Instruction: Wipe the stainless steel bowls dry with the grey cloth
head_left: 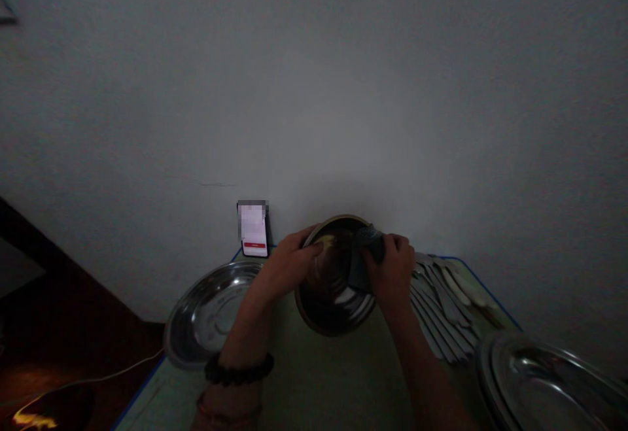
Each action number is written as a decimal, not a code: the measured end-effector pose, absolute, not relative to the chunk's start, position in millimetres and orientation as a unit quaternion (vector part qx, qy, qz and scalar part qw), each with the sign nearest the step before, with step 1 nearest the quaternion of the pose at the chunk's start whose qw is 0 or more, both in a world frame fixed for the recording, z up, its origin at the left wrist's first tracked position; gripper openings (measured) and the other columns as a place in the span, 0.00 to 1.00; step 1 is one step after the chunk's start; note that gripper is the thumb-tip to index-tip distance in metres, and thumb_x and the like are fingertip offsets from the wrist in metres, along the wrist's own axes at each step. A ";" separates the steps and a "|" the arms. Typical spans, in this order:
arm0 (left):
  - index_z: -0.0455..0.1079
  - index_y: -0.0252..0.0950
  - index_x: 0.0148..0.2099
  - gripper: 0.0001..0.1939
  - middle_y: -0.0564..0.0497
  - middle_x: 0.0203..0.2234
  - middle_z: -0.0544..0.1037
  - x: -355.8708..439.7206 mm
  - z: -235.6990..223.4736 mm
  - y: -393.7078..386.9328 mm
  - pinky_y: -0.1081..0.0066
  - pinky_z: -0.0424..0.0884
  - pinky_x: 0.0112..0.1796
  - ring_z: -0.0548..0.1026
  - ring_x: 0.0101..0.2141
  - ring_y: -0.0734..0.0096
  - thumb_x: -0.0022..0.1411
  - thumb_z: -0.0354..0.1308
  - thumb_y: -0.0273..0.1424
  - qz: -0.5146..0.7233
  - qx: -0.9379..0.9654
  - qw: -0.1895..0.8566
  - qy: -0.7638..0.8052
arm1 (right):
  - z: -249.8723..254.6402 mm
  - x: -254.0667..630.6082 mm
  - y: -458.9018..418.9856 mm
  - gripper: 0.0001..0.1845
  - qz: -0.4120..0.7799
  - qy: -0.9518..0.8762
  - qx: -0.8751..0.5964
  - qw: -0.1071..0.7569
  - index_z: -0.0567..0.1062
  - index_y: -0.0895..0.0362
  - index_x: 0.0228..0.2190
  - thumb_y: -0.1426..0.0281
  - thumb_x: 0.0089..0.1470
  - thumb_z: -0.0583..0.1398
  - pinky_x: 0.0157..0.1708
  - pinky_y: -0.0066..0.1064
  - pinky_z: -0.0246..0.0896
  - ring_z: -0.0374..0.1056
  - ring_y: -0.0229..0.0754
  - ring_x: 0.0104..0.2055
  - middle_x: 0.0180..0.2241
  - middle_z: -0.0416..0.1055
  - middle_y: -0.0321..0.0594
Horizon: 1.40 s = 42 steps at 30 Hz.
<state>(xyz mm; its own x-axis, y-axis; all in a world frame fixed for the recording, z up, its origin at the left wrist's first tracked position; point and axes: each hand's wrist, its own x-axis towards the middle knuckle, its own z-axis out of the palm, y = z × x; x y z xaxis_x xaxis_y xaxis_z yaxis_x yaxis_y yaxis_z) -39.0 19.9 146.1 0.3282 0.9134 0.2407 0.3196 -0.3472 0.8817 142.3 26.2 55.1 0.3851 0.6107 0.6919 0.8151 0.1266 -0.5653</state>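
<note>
A round metal bowl [314, 310], tilted so its shiny inside faces me, is held up over the table's middle. My left hand [287, 266] grips its left rim, thumb inside and the other fingers mostly hidden behind. In my right hand [395, 269] is a dark grey-green cloth [361, 271], bunched between thumb and fingers and lying against the inside of the bowl near its right rim. The dim light hides the finer detail of the cloth.
Left on the green table [338, 379] lies a wide metal basin [184, 326]. A lit phone [255, 231] leans against the wall. Several pieces of cutlery [441, 316] lie to the right, behind stacked metal dishes [500, 379]. A thin cable [115, 374] runs at lower left.
</note>
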 end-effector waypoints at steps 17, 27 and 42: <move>0.77 0.42 0.47 0.18 0.52 0.43 0.81 -43.1 140.8 21.7 0.62 0.67 0.49 0.74 0.48 0.58 0.55 0.53 0.28 0.342 0.741 0.447 0.365 | 58.8 147.8 26.6 0.13 0.044 -0.613 -0.574 0.541 0.67 0.55 0.31 0.59 0.50 0.61 0.34 0.35 0.58 0.65 0.46 0.34 0.32 0.69 0.40; 0.65 0.39 0.58 0.30 0.49 0.51 0.75 -18.2 120.2 40.8 0.64 0.68 0.50 0.72 0.52 0.59 0.50 0.60 0.28 0.676 0.447 0.493 0.317 | 46.8 113.9 33.6 0.29 0.297 -0.411 -0.560 0.655 0.68 0.60 0.44 0.53 0.46 0.59 0.44 0.40 0.62 0.68 0.51 0.48 0.46 0.72 0.53; 0.72 0.40 0.51 0.20 0.48 0.46 0.78 -51.0 142.4 13.3 0.61 0.65 0.50 0.73 0.48 0.56 0.56 0.61 0.39 0.304 0.708 0.525 0.362 | 61.1 157.9 26.1 0.19 0.077 -0.559 -0.606 0.561 0.63 0.53 0.27 0.53 0.43 0.62 0.29 0.30 0.53 0.62 0.42 0.28 0.25 0.67 0.34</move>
<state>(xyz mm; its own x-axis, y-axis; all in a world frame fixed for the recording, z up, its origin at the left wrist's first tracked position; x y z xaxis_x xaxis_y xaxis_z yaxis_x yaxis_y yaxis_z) -51.0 13.3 142.4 0.5538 0.8312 0.0501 0.1927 -0.1864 0.9634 157.9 26.1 61.1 0.3641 0.7629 0.5342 0.5911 0.2539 -0.7655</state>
